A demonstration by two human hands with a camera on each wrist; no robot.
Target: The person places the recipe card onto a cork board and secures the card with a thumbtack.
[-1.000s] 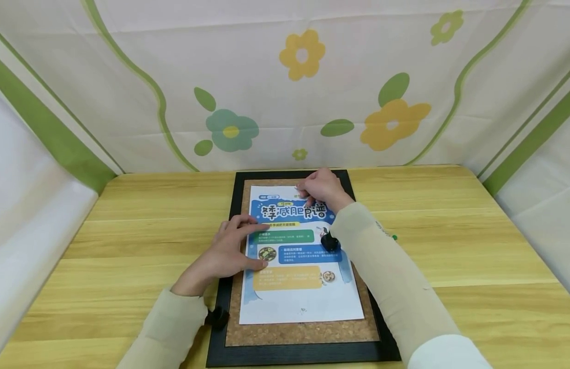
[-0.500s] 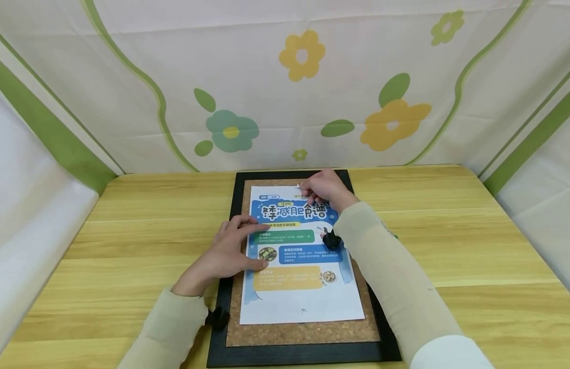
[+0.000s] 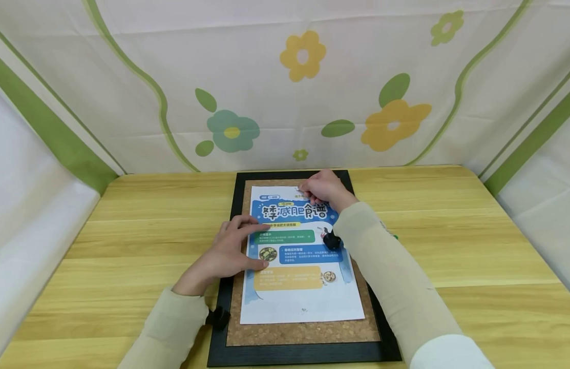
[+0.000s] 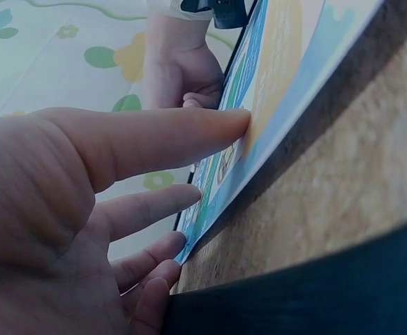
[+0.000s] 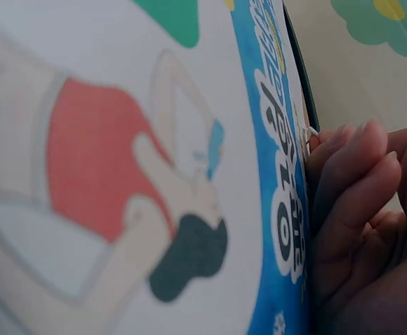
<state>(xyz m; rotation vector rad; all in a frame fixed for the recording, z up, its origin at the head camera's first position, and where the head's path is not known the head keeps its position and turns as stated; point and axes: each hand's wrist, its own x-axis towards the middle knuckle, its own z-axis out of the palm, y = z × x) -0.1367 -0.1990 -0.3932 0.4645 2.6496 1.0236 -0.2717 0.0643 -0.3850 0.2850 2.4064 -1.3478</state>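
Observation:
A printed sheet of paper (image 3: 303, 306) with blue, green and orange blocks lies on a cork board (image 3: 303, 335) in a black frame (image 3: 303, 353). My left hand (image 3: 229, 251) rests on the sheet's left side, thumb and index finger spread; in the left wrist view the thumb (image 4: 182, 139) presses the paper and the other fingers reach its edge. My right hand (image 3: 326, 187) is at the sheet's top edge, fingers curled, pinching a small white pushpin (image 5: 313, 131) between thumb and fingertip. Most of the pin is hidden by the fingers.
The board lies on a yellow wood-grain table (image 3: 473, 246). Behind it hangs a white curtain (image 3: 266, 61) with printed flowers, close to the frame's far edge. A small green object (image 3: 395, 237) shows beside the right sleeve, mostly hidden.
My right hand has shifted slightly to the right, and its fingertips with the pushpin are a little lower at the sheet's top edge. The left hand and the sheet stay put.

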